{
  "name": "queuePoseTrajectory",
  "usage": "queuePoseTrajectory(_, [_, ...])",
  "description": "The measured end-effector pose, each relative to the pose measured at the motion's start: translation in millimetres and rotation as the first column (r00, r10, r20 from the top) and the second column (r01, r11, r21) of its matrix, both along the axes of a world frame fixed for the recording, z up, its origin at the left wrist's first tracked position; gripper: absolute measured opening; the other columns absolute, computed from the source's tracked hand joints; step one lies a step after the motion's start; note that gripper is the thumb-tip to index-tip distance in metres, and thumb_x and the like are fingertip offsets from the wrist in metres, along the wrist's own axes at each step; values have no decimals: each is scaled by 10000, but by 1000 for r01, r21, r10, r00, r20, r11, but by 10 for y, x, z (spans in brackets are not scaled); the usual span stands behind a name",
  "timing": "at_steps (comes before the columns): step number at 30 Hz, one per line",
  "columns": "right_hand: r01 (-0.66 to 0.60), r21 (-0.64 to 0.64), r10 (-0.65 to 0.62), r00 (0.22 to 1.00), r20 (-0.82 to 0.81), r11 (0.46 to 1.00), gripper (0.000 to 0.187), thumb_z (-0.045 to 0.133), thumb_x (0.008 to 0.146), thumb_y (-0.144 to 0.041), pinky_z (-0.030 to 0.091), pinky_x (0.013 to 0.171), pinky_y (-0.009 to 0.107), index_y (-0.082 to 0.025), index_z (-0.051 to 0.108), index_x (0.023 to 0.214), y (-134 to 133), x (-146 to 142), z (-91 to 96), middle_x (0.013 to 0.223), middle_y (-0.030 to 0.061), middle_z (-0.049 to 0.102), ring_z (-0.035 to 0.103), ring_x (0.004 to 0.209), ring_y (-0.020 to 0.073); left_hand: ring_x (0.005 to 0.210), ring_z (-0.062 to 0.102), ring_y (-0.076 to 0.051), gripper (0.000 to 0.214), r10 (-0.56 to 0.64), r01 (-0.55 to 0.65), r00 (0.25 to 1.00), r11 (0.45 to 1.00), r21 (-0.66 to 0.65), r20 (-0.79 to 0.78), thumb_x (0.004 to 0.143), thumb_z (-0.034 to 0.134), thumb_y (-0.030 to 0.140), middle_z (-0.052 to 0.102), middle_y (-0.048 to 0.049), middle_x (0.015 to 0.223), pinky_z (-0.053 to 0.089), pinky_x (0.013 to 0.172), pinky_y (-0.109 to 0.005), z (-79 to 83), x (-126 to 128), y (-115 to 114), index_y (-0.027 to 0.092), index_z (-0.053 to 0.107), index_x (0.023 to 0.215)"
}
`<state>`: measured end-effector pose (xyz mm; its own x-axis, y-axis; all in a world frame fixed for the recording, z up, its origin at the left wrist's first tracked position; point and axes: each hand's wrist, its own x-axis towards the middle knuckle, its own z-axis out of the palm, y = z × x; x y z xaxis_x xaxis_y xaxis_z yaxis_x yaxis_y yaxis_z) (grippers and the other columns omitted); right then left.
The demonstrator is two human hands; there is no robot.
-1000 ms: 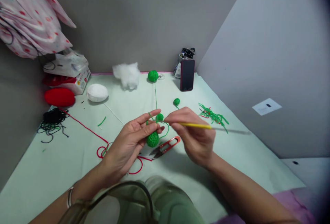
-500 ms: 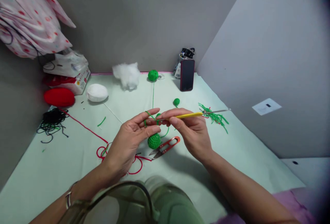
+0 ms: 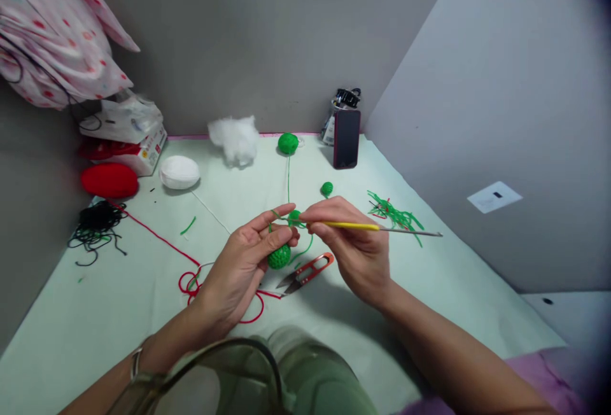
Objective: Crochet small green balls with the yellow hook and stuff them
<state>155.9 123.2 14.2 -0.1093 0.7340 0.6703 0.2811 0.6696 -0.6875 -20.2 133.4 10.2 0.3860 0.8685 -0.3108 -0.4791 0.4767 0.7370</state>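
Observation:
My left hand (image 3: 243, 259) pinches a small green crocheted piece (image 3: 279, 256), with green yarn (image 3: 288, 179) looped over its forefinger and running back to a green yarn ball (image 3: 287, 143). My right hand (image 3: 356, 246) grips a yellow-handled crochet hook (image 3: 363, 226), its tip at a small green stitch cluster (image 3: 294, 216) between both hands. Its metal end points right.
Red thread snips (image 3: 308, 271) lie on the pale green mat just under my hands, beside a red yarn strand (image 3: 191, 275). A green crocheted bit (image 3: 327, 188), green yarn scraps (image 3: 396, 214), a phone (image 3: 346, 138), white stuffing (image 3: 236, 137), white (image 3: 179, 171) and red (image 3: 109, 179) yarn, black thread (image 3: 98, 224).
The hook's free end swung up and then back down to point right. The green yarn ball rolled slightly to the right. My left hand kept hold of the green piece.

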Motion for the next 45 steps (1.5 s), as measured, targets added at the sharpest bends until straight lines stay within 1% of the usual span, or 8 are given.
queuePoseTrajectory(4, [41,-73,-47,996,-82,997,172,666,976,-148,610,785,376,-247,793,1038,10,7,6,945,44,787,713,858,193,799,664,-117,343,19,-19,999,1000,15,-26,814,870,232,758,-12,807,481,762,-200,10,-11,-8,195,796,1147])
queuePoseTrajectory(9, [-110,-297,6,944,-330,949,129,690,981,-285,603,661,306,-216,794,949,58,33,-17,880,28,749,684,695,143,822,687,-108,246,4,-4,1000,1000,-23,-1,813,871,225,757,-4,852,500,811,-195,-29,-6,-7,206,817,1052])
queuePoseTrajectory(11, [-113,-288,0,931,-365,951,126,686,983,-275,593,660,289,-221,795,947,58,28,-14,862,17,732,675,698,133,822,687,-101,230,0,0,1000,1000,-19,-7,819,867,227,752,0,844,496,805,-180,-46,-7,-1,214,821,1044])
queuePoseTrajectory(15, [-109,-210,63,974,-217,972,128,675,977,-201,587,678,297,-225,801,976,13,-8,25,861,21,734,670,730,141,827,672,-98,233,-31,32,999,999,25,-31,833,847,208,760,-13,858,488,819,-173,-54,-14,2,209,821,1064])
queuePoseTrajectory(24, [-101,-171,73,984,-164,980,161,649,993,-157,570,697,304,-231,787,1031,-1,-3,16,866,15,733,678,757,141,863,643,-112,256,-10,16,997,996,84,-78,837,845,256,748,-9,889,465,850,-195,-87,-33,33,222,832,1091])
queuePoseTrajectory(34, [-30,-165,9,992,-129,986,142,653,994,-150,557,668,285,-214,778,1015,-14,0,0,875,12,707,672,727,123,822,672,-90,270,20,-18,998,999,37,-58,817,860,246,749,1,845,483,810,-154,-104,-35,47,223,835,1084])
queuePoseTrajectory(37, [16,-159,-48,979,-197,987,157,633,1003,-154,569,657,289,-208,779,980,-17,-4,24,887,20,717,676,707,123,808,686,-74,271,21,-19,998,1000,24,-57,821,861,246,745,13,826,482,794,-132,-106,-44,47,222,828,1089])
queuePoseTrajectory(45, [-97,-196,46,968,-248,976,133,658,986,-165,576,643,266,-196,787,992,-11,-22,14,865,13,699,684,696,113,774,700,-80,74,42,-43,999,998,51,14,813,840,177,752,31,842,514,789,-155,-77,-14,49,182,780,856])
